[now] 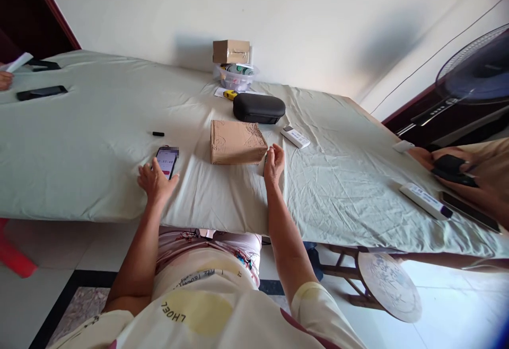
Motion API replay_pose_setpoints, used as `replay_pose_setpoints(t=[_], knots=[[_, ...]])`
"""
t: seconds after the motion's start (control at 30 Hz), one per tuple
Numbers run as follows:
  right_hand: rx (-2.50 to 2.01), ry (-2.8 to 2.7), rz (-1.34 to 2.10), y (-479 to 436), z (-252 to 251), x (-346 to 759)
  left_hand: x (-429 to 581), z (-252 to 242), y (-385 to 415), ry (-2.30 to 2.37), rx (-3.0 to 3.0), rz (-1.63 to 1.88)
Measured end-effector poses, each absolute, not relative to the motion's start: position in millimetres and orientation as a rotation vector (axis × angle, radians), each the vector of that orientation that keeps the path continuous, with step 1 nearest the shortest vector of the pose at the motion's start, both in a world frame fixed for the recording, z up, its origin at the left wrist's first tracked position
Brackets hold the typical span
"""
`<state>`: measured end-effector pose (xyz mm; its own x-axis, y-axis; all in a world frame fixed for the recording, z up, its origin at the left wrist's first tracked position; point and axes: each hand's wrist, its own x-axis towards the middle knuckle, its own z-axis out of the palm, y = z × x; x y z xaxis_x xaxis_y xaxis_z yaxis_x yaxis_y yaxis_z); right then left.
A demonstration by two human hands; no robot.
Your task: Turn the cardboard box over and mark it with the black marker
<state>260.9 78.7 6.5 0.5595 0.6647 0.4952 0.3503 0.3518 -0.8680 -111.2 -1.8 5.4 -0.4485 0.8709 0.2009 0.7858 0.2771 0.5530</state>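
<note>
My left hand [156, 181] lies flat on the pale green cloth, fingers spread, its fingertips touching the lower edge of a lit smartphone [166, 160]. My right hand [273, 163] rests by the right corner of a flat cardboard parcel [236, 141], fingers curled; a small white thing seems to sit under them, but I cannot make it out. The parcel lies between my two hands, a little farther out.
A black zip case [259, 107], a white remote [295, 137], a plastic tub [235, 77] with a small box [231, 51] on it sit beyond. Another person's hands [453, 166] hold a dark device at right, near a remote [424, 200]. A fan [475, 68] stands right.
</note>
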Motion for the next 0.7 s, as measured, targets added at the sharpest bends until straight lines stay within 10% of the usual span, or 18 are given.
replay_pose_setpoints(t=[0.27, 0.7], knots=[[-1.295, -1.205, 0.304, 72, -26, 255, -36, -6, 66, 1.528, 1.602, 1.309], [-1.545, -1.373, 0.168, 70, -34, 254, -5, -54, 105, 1.372, 1.579, 1.467]])
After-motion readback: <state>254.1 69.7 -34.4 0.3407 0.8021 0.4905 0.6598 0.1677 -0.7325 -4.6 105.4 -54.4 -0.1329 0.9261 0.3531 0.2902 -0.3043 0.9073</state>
